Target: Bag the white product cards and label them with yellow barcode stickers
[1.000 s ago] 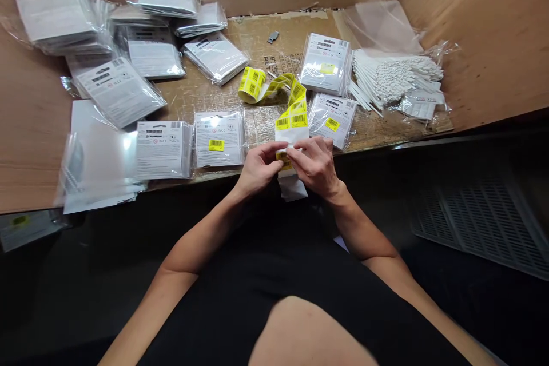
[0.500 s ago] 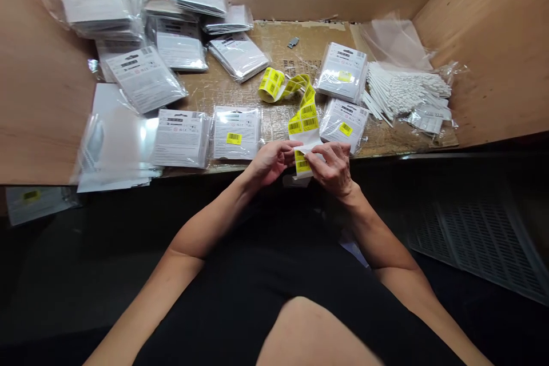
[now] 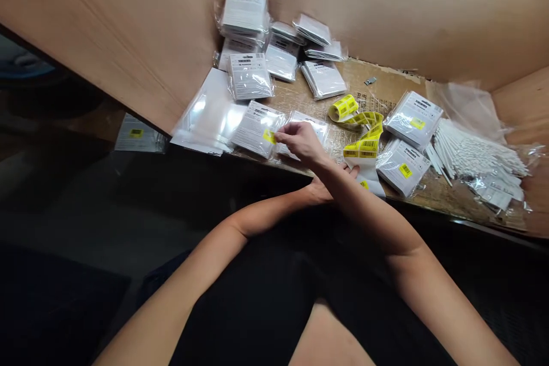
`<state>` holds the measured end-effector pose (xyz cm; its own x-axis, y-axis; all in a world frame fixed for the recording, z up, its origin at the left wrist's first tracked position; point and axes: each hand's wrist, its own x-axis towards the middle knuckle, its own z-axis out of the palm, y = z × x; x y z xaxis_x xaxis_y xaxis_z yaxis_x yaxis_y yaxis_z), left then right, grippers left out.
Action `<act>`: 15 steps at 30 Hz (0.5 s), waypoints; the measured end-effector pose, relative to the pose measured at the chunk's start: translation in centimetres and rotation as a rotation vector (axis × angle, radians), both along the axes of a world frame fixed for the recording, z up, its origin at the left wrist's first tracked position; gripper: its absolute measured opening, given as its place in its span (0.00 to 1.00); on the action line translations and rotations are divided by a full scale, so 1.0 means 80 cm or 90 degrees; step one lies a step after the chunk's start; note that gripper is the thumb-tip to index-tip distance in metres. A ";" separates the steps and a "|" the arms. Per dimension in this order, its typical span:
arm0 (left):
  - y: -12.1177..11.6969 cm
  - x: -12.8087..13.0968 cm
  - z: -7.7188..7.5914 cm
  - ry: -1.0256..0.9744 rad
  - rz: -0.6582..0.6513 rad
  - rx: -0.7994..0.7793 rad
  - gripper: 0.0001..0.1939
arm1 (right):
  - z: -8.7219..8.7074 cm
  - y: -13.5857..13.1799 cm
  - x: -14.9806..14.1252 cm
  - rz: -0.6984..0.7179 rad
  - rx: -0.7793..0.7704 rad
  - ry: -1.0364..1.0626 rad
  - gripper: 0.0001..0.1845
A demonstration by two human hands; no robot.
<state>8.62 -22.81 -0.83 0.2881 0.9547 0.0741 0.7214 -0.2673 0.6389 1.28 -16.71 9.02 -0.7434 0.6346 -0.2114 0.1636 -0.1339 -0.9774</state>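
Note:
My right hand (image 3: pixel 300 140) reaches across my left forearm and pinches a small yellow barcode label (image 3: pixel 269 136) at the right side of a clear-wrapped white pack (image 3: pixel 254 128). Whether the label is stuck down there I cannot tell. Another wrapped pack (image 3: pixel 309 122) lies partly under this hand. My left hand (image 3: pixel 322 190) is at the table's front edge, partly covered by my right forearm. Its fingertips close on the white backing of the yellow label strip (image 3: pixel 368 143), which curls back to a roll (image 3: pixel 344 107).
Several wrapped packs (image 3: pixel 245 11) are piled at the back left, beside clear plastic sleeves (image 3: pixel 210 111). To the right, two packs (image 3: pixel 414 120) bear yellow labels, near a heap of white sticks (image 3: pixel 476 148). Wooden panels (image 3: pixel 377 6) enclose the cardboard-covered table.
The view has swung left. My right hand has left the label strip and moved left over a pack with a yellow label in its fingers. My left hand stays at the strip.

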 end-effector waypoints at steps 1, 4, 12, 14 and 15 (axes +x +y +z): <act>0.000 -0.001 -0.003 0.016 -0.019 0.025 0.38 | -0.010 -0.001 -0.022 0.010 0.019 -0.020 0.13; 0.002 -0.005 -0.011 0.007 -0.043 0.050 0.35 | -0.027 -0.003 -0.065 0.023 0.141 -0.136 0.09; 0.000 -0.007 -0.016 -0.255 0.014 0.038 0.33 | -0.020 -0.021 -0.088 0.101 0.621 -0.440 0.29; 0.005 -0.010 -0.008 -0.399 0.097 -0.005 0.30 | -0.015 -0.019 -0.083 0.125 0.620 -0.444 0.30; 0.009 -0.012 -0.003 -0.475 0.150 -0.022 0.28 | -0.010 -0.014 -0.076 0.127 0.612 -0.427 0.27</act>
